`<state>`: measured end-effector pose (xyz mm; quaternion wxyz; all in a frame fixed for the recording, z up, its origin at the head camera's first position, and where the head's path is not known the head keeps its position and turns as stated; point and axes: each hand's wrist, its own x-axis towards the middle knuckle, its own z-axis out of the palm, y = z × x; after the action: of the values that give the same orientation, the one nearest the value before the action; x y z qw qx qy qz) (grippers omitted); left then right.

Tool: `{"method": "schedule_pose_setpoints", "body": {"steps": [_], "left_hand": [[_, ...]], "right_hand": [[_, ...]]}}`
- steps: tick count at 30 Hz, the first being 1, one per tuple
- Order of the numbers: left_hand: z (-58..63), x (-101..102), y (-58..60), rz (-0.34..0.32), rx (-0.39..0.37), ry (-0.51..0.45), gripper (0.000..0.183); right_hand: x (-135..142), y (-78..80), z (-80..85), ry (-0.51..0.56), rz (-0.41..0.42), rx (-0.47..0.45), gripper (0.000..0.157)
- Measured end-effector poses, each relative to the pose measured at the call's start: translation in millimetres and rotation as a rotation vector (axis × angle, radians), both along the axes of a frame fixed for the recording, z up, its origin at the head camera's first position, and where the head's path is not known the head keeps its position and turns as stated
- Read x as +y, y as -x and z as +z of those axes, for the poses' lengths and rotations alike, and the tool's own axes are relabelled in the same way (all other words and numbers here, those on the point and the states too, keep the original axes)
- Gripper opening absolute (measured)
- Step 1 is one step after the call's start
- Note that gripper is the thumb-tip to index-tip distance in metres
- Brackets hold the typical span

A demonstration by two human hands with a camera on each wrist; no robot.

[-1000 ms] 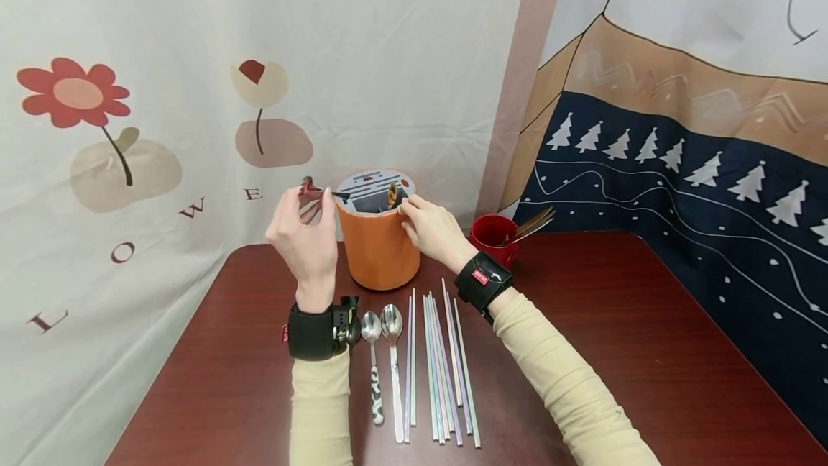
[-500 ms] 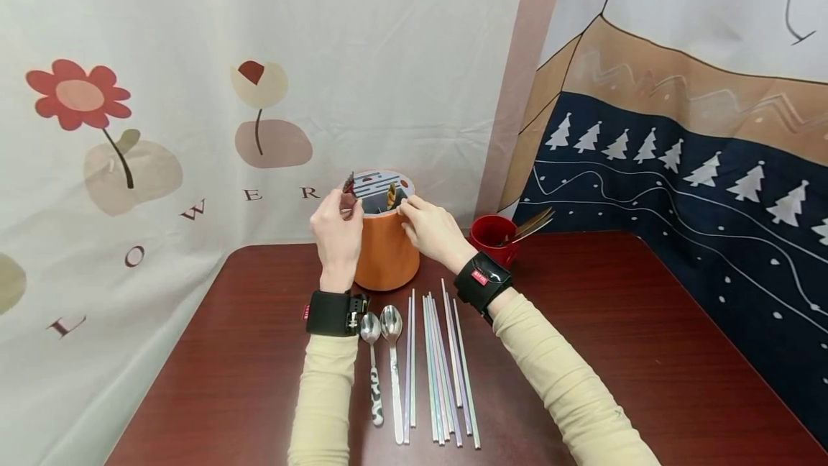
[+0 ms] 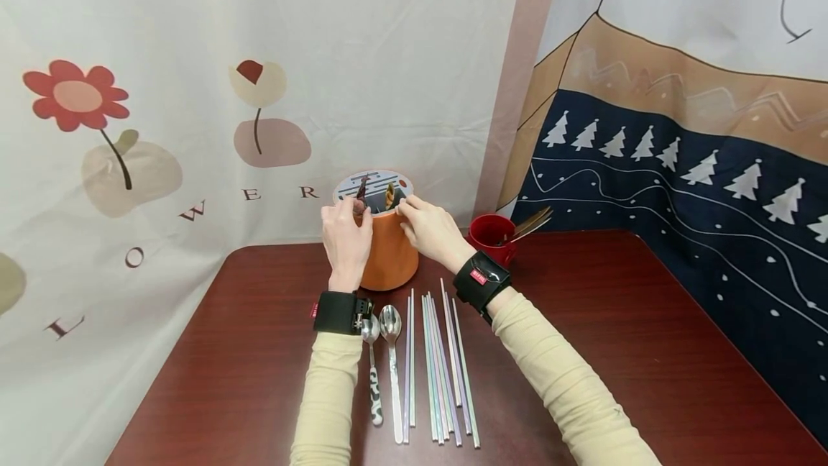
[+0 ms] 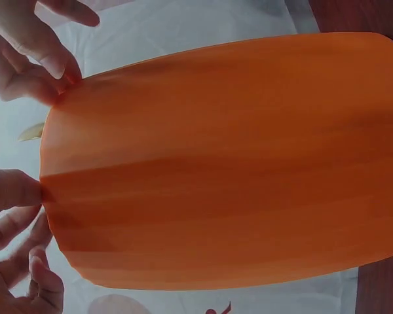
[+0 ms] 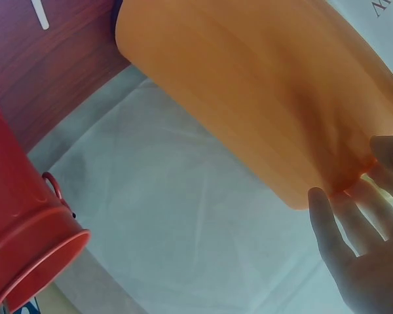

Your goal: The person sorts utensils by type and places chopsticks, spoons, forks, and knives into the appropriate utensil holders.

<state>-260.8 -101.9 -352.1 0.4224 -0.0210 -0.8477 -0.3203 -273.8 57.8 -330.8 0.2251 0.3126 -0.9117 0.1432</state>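
Observation:
An orange utensil holder with a pale, slotted top stands at the back of the table. Over its left front rim, my left hand pinches a slim dark red utensil that tips up above the fingers; its lower part is hidden. In the left wrist view the left thumb meets the rim. My right hand grips the rim on the right side, and its fingers show at the rim in the right wrist view. A golden utensil stands inside the opening.
In front of the holder lie two spoons and several pastel chopsticks, side by side. Right of it stands a red mug with utensils leaning out. A printed curtain hangs close behind the table.
My left hand has moved right and slightly down, bringing the dark red utensil from beside the holder to over its opening. The right hand has stayed on the rim.

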Motion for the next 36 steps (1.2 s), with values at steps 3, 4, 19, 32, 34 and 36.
{"method": "schedule_pose_setpoints", "body": {"steps": [3, 4, 19, 32, 34, 36], "left_hand": [[-1.8, 0, -0.4, 0.011, 0.000, 0.014, 0.016], [-2.6, 0, -0.8, 0.009, -0.007, 0.014, 0.017], [-18.7, -7, -28.9, -0.023, -0.094, -0.024, 0.024], [-39.4, -34, -66.1, -0.081, -0.408, 0.048, 0.015], [-41.4, -39, -70.4, -0.082, -0.456, 0.050, 0.014], [-42.3, -43, -74.3, -0.083, -0.499, 0.050, 0.013]], "right_hand": [[-1, 0.4, -0.1, 0.001, 0.002, 0.002, 0.016], [-1, 0.7, -0.3, 0.002, 0.003, 0.004, 0.016], [-2, 3.2, -1.9, 0.010, 0.013, 0.024, 0.014], [-3, 3.8, -2.1, 0.008, -0.002, 0.006, 0.014], [-3, 3.5, -2.1, 0.009, -0.003, 0.011, 0.014], [-3, 3.4, -2.5, 0.008, -0.003, 0.013, 0.014]]}}
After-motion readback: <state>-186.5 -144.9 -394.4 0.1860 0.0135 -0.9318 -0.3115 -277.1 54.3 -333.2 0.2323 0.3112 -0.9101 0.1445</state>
